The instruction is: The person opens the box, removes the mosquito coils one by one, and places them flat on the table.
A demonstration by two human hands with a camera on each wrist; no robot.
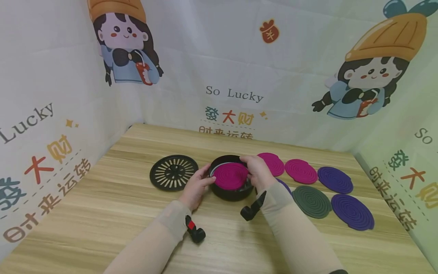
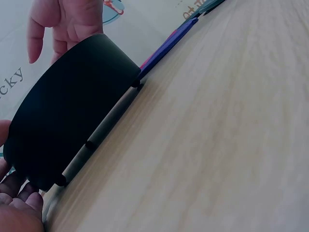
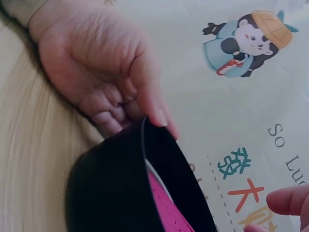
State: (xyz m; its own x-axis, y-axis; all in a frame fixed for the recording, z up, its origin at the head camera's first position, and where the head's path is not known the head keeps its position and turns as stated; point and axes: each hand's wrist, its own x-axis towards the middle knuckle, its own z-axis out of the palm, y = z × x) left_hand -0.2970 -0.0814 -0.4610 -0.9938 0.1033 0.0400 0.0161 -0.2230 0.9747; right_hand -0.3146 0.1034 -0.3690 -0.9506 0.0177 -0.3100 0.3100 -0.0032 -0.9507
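A pink mosquito coil [image 1: 230,176] lies inside a round black mosquito coil holder [image 1: 232,195], with part of a pale inner rim beside it. My left hand [image 1: 196,186] grips the holder's left wall, thumb over the rim and fingers curled against the outside. In the left wrist view, the holder [image 2: 77,106] shows small feet beneath it. My right hand [image 1: 257,172] is at the holder's right rim. The left wrist view shows the fingers of that right hand [image 2: 72,21] hanging loosely, and the right wrist view shows its thumb [image 3: 289,200] apart from the wall.
A black slotted lid [image 1: 173,172] lies left of the holder. To the right lie more coils: pink [image 1: 301,171], green [image 1: 312,201] and purple [image 1: 352,211], in two rows. A printed cloth [image 1: 184,57] hangs behind the wooden table [image 1: 85,220].
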